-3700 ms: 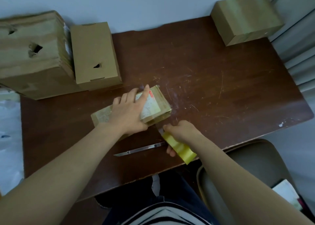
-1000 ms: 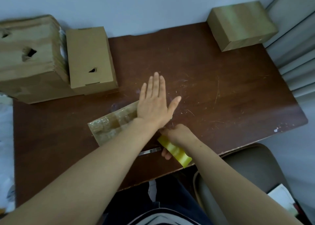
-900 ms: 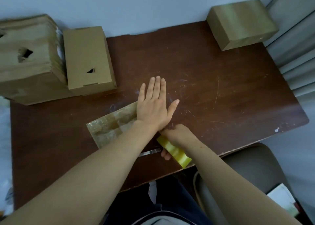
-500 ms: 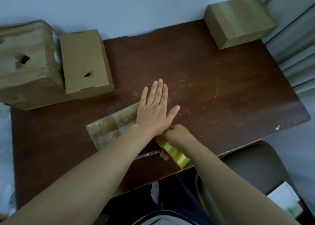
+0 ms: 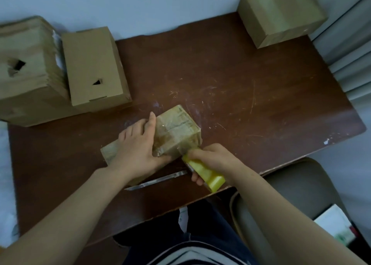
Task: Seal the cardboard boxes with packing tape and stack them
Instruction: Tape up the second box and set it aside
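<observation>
Desk (image 5: 241, 84) — left hand (image 5: 138, 150) grips box (image 5: 176, 130), right hand (image 5: 212, 156) tape (image 5: 208, 174).

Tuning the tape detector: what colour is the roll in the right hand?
Yellow. The tape roll is gripped by the right hand; head view shows it.

You wear a black-and-white striped fabric top (image 5: 190, 254), seen at the lower edge, and dark navy fabric trousers (image 5: 202, 222). Your left forearm (image 5: 80, 204) and right forearm (image 5: 271, 202) are bare.

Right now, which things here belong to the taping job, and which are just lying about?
Job: small box, left hand, right hand, yellow tape roll, large box, medium box, far-right box.
Lying about: knife, chair, white booklet.
</observation>
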`<state>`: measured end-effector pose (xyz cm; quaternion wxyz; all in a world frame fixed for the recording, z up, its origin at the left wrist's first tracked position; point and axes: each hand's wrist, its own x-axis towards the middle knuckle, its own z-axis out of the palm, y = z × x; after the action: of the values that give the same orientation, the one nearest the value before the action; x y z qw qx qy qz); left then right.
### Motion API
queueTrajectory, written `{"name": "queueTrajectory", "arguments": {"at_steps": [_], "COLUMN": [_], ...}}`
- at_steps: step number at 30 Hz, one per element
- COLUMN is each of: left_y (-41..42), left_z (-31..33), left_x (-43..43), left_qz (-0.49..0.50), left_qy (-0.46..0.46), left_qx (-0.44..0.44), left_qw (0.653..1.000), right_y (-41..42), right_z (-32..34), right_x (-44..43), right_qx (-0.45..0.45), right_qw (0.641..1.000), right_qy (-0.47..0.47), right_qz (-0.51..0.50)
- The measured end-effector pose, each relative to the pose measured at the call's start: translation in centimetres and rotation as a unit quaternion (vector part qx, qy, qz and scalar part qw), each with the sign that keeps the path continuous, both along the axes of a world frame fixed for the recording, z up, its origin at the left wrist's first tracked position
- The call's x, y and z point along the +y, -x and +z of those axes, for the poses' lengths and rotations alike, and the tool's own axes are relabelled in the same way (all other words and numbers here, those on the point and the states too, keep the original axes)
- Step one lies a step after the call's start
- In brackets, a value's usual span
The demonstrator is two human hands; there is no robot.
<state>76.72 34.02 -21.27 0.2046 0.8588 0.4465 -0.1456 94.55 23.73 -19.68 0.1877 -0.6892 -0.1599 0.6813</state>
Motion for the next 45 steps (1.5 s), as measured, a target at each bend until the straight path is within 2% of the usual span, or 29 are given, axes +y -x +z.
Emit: {"name": "queueTrajectory", "arguments": {"at_steps": [3, 6, 8, 9, 11, 14, 16, 21, 28, 34, 37, 42, 45], "left_y": [0.3, 1.0, 1.1, 1.1, 1.0, 0.2, -0.7, -1.2, -1.6, -1.4, -1.5, -2.4, -2.4], "left_z": [0.9, 1.5, 1.3, 1.3, 1.2, 1.1, 0.6, -1.5, -1.7, -1.4, -1.2, -1.4, -2.0], "left_x": [1.3, 2.8, 3.8, 4.2, 4.4, 3.0, 1.2, -0.1, 0.2, 0.3, 0.2, -1.3, -2.0], "left_qz": [0.022, 0.121, 0.16, 0.163, 0.15, 0.027, -0.02, 0.02, 0.013, -0.01, -0.041, -0.147, -0.172], "left_qy": [0.167, 0.351, 0.384, 0.366, 0.267, 0.11, 0.057, -0.111, -0.084, -0.072, -0.062, -0.16, -0.176], "left_qx": [0.004, -0.092, -0.11, -0.11, -0.126, -0.137, -0.098, -0.044, -0.017, -0.03, -0.006, -0.048, -0.038], "left_qw": [0.986, 0.924, 0.903, 0.91, 0.944, 0.984, 0.993, 0.993, 0.996, 0.997, 0.997, 0.975, 0.969], "right_y": [-1.4, -2.2, -2.2, -1.9, -1.1, 0.1, 0.7, 0.9, -0.2, 0.1, 0.1, 0.4, 0.5], "right_z": [2.5, 5.2, 5.8, 5.9, 6.0, 6.1, 6.1, 5.8, 2.9, -0.3, -0.7, -0.8, -0.7], "right_x": [-1.2, -1.2, -0.2, 0.6, 2.3, 4.5, 5.5, 4.4, -1.2, 1.2, 3.1, 4.4, 4.6], "right_qx": [0.048, 0.103, 0.092, 0.076, 0.048, 0.028, 0.02, 0.013, -0.101, -0.142, -0.145, -0.167, -0.163], "right_qw": [0.997, 0.986, 0.981, 0.98, 0.978, 0.973, 0.97, 0.973, 0.991, 0.987, 0.983, 0.979, 0.979], "right_qy": [-0.051, -0.132, -0.171, -0.182, -0.2, -0.23, -0.241, -0.23, -0.087, 0.001, 0.016, 0.025, 0.032], "right_qz": [-0.013, -0.014, -0.003, 0.003, 0.014, 0.0, -0.006, -0.014, 0.002, 0.08, 0.107, 0.116, 0.118]}}
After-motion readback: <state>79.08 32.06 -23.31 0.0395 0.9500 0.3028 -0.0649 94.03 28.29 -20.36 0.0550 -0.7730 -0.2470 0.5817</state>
